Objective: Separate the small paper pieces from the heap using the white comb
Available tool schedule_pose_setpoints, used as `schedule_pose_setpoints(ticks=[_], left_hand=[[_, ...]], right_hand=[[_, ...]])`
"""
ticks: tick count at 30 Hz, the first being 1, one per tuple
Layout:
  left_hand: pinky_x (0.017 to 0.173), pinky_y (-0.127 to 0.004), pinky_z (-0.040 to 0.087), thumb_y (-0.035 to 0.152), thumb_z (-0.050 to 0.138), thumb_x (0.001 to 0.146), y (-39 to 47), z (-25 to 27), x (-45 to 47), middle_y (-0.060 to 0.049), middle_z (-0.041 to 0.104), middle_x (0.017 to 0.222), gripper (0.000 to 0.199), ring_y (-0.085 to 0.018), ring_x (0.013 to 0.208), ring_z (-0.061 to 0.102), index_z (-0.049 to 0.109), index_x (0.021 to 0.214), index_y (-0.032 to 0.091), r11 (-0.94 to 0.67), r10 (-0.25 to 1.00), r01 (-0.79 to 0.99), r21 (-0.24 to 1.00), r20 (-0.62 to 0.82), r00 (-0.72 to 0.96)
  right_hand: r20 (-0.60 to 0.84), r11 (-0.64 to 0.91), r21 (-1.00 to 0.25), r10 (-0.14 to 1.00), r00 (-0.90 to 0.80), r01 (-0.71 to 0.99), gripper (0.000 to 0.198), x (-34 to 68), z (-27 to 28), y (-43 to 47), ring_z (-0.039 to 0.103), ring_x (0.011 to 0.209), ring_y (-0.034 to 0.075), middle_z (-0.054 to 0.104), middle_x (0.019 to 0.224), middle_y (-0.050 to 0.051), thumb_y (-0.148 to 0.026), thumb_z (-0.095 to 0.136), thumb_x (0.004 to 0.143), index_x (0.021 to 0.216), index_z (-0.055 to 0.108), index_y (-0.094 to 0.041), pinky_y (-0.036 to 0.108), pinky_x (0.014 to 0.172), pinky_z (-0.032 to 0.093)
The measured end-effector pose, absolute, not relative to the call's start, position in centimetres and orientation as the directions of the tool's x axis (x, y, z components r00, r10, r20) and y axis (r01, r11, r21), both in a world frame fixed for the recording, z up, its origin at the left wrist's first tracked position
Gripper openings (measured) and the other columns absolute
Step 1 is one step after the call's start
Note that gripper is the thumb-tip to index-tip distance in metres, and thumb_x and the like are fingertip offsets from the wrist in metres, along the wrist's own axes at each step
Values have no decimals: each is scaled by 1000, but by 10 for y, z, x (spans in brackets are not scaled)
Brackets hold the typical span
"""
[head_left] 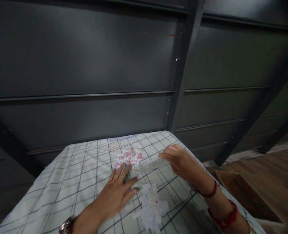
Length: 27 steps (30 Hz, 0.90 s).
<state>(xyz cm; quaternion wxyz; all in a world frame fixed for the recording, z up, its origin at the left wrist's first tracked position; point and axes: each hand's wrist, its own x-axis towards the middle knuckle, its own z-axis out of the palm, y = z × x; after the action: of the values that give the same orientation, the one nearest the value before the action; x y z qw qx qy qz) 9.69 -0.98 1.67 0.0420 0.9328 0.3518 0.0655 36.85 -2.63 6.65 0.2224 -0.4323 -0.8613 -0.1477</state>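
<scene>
My left hand (119, 188) lies palm down on the checked cloth with its fingers spread. Its longer fingertips reach the near edge of a pile of pink and white scraps (130, 156), which look like paper. Beside the index fingertip is a small pale pink piece (139, 176). My right hand (179, 160) is closed on one end of a pale, flat strip (153, 165); its exact kind is unclear. The strip's other end points left, toward the pink pile. Closer to me, a second pile of mostly white scraps (152, 206) lies right of my left hand.
A white cloth with dark checked lines (85, 175) covers the table. Directly behind it stands a dark panelled metal wall (97, 65). On the wooden floor (278, 165) to the right sits an open cardboard box (231, 180).
</scene>
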Motion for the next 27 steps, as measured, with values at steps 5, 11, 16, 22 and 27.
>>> schedule_pose_setpoints(ticks=[5,11,16,22,27], left_hand=[[102,-59,24,47,36,94,-9,18,104,-8,34,144,41,-35,133,20,53,125,27,-761,649,642,98,90,756],[100,-63,25,48,40,92,-11,20,107,-9,35,144,40,-39,132,20,56,123,28,-749,661,653,111,44,749],[102,-59,25,49,38,93,-13,29,100,-9,35,144,42,-36,133,21,55,124,27,-745,664,653,135,65,745],[102,-53,31,48,35,94,-3,26,64,-3,34,145,44,-32,134,23,46,132,29,-721,692,676,152,203,693],[102,-48,34,46,31,95,19,12,27,-2,37,143,43,-29,132,29,45,132,31,-635,759,756,160,309,573]], right_hand=[[501,556,67,699,-510,828,39,368,68,-27,43,73,16,54,72,2,9,38,65,85,59,-17,29,66,30],[473,533,57,731,-493,844,40,370,65,-25,44,74,16,56,73,2,9,37,66,86,60,-17,29,70,31],[519,539,43,708,-480,841,42,382,62,-23,46,76,16,57,76,2,8,38,64,88,59,-19,30,72,32],[553,533,9,702,-448,846,43,380,62,-20,48,79,16,59,79,2,8,37,66,91,59,-19,29,73,33],[509,585,-17,703,-497,811,42,378,60,-18,48,78,15,59,77,1,9,38,65,88,59,-19,29,72,33]])
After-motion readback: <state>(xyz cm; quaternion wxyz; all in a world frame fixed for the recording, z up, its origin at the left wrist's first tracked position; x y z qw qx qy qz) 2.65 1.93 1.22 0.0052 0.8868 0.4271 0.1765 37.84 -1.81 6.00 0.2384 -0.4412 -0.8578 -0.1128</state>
